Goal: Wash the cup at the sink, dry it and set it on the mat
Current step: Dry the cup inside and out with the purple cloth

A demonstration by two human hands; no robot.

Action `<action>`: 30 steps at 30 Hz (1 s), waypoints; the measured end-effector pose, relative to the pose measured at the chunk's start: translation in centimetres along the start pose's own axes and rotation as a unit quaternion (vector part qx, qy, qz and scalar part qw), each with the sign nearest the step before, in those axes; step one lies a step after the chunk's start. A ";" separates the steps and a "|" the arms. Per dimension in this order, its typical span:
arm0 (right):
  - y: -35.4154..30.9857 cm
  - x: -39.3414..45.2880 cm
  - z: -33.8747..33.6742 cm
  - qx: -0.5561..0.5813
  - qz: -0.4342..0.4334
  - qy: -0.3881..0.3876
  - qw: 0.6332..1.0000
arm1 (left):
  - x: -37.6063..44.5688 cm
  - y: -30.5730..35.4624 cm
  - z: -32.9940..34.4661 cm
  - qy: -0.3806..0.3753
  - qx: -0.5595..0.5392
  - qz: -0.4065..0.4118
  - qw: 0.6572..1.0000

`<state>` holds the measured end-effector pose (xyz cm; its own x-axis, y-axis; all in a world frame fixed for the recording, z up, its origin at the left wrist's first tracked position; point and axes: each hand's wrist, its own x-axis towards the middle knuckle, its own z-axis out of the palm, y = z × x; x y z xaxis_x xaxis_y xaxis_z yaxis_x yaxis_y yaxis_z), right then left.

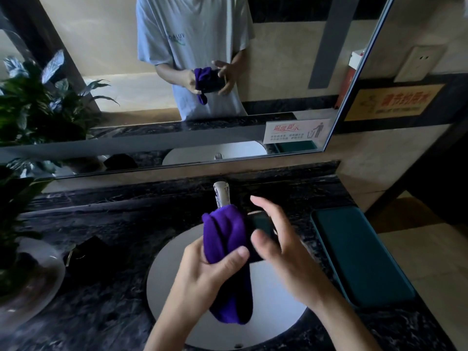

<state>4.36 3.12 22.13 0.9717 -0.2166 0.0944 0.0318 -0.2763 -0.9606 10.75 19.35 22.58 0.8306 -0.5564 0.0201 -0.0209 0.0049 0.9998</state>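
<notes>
A dark cup [262, 228] is held above the white sink [172, 279], half wrapped in a purple cloth [228, 252]. My left hand [202, 272] grips the cloth and the cup through it, thumb across the fabric. Against the cup's bare right side lies my right hand [276, 236], fingers spread and curved around it. Much of the cup is hidden by cloth and fingers. A dark green mat [359, 257] lies on the counter right of the sink.
A chrome faucet [221, 195] stands behind the cloth. On the black marble counter [114, 287], a potted plant [22, 249] fills the left side. The mirror [177, 84] above reflects the person, and signs [296, 130] hang near its right edge.
</notes>
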 end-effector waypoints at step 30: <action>0.3 0.8 0.8 -0.006 0.041 0.016 0.999 | -0.4 1.6 -0.2 -0.061 -0.048 0.001 0.997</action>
<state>5.34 3.63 21.73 0.9630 -0.2685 0.0230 -0.0514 -0.2669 -0.9624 10.52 19.75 24.21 0.7570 -0.6529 0.0274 0.0354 0.0828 0.9959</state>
